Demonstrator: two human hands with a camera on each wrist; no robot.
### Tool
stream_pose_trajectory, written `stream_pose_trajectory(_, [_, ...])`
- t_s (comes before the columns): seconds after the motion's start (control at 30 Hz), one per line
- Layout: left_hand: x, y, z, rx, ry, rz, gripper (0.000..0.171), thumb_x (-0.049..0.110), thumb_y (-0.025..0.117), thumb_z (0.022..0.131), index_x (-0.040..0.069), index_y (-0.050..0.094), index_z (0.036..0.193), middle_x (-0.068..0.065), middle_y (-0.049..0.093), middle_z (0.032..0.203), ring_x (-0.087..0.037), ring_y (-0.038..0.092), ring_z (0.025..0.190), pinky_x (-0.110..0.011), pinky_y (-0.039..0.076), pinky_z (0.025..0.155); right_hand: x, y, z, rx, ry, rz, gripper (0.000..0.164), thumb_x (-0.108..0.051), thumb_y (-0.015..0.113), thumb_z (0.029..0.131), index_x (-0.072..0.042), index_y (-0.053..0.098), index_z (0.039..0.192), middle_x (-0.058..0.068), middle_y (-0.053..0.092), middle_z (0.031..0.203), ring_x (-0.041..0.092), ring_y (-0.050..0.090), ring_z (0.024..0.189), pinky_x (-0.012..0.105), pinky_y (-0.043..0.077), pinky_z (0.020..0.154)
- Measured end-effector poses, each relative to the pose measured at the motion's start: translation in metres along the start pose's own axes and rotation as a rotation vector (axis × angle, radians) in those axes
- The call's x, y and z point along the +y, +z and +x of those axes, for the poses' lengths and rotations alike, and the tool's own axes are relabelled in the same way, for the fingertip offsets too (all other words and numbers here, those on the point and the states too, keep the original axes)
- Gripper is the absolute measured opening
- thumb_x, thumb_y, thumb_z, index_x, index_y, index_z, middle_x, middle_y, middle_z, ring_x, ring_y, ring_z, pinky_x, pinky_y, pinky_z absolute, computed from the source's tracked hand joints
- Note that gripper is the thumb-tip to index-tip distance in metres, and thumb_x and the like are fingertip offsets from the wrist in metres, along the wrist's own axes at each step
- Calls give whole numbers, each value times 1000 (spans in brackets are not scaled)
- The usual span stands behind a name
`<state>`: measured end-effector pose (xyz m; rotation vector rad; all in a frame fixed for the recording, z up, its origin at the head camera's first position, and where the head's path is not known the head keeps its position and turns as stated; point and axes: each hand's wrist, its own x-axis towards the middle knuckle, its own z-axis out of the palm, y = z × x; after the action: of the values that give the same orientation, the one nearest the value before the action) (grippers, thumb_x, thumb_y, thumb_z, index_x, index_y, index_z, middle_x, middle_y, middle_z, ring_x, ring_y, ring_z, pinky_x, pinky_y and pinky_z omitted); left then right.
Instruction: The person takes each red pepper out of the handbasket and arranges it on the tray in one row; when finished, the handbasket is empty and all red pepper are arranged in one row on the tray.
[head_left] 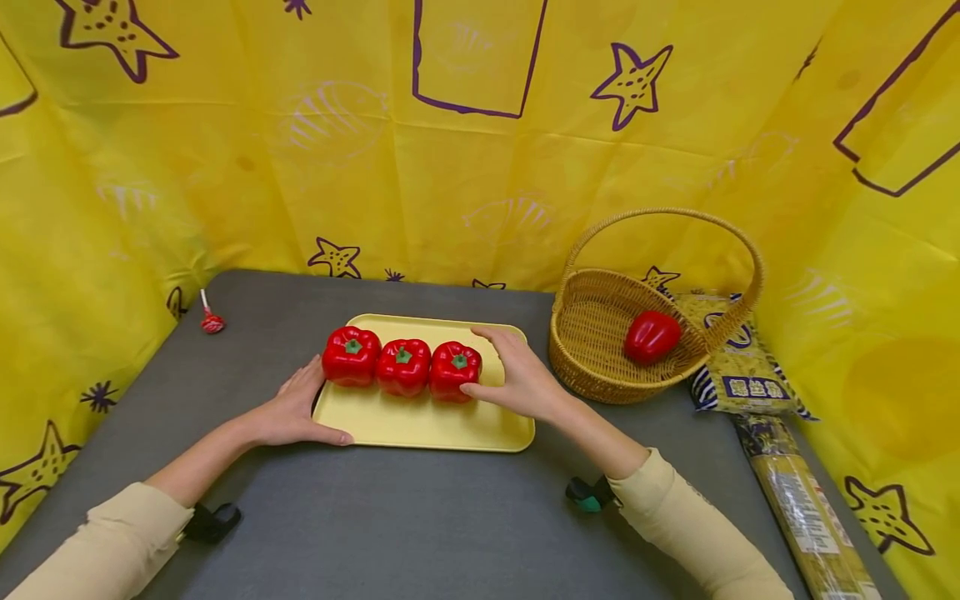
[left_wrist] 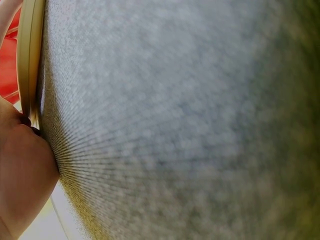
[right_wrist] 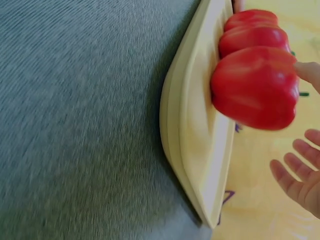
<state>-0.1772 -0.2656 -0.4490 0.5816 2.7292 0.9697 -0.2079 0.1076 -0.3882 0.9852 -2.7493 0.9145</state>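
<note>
Three red bell peppers stand upright in a row on a pale yellow tray (head_left: 420, 429): a left one (head_left: 351, 358), a middle one (head_left: 403, 367) and a right one (head_left: 454, 372). My left hand (head_left: 296, 412) lies along the tray's left edge, its thumb stretched out by the front rim. In the left wrist view, part of that hand (left_wrist: 25, 175) shows against the rim. At the right pepper, my right hand (head_left: 517, 375) has its thumb by the pepper's side. The right wrist view shows its fingers (right_wrist: 295, 175) spread and apart from the pepper (right_wrist: 255, 87).
A wicker basket (head_left: 600, 387) with a tall handle stands to the right, holding another red pepper (head_left: 652, 337). Beside it lie a printed food bag (head_left: 750, 371) and a long clear packet (head_left: 810, 508). A red lollipop (head_left: 212, 322) lies at the back left. Yellow cloth (head_left: 480, 183) hangs behind.
</note>
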Motion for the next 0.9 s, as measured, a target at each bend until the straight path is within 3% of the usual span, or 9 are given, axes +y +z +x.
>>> stream_pose_trajectory(0.23, [-2,0,0,5,11,5,123,50,84,68,5,9,155,-27,10,157,-50,-1,143,-72,3,106,9,-13,-7,48,-14,1,76,-34,80,81,-5,45,141,9,50,137,31,50,118,39,47,91])
stream_pose_trajectory(0.53, [-1,0,1,0,14,5,123,50,83,68,5,9,155,-27,9,157,-50,-1,142,-72,3,106,18,-37,-16,97,1,10,70,-28,78,84,-6,45,141,11,49,138,28,49,121,43,50,90])
stream_pose_trajectory(0.77, [-1,0,1,-2,16,-1,122,50,84,69,5,9,155,-27,9,157,-50,-2,142,-72,3,106,28,-60,-25,173,43,-34,67,-24,79,83,-6,48,139,13,53,129,29,53,105,43,48,84])
stream_pose_trajectory(0.9, [-1,0,1,-2,11,-1,123,50,84,68,5,9,155,-28,9,157,-50,-2,142,-72,3,106,36,-71,-31,209,57,-33,64,-23,77,85,-6,48,139,15,53,130,31,54,108,45,49,86])
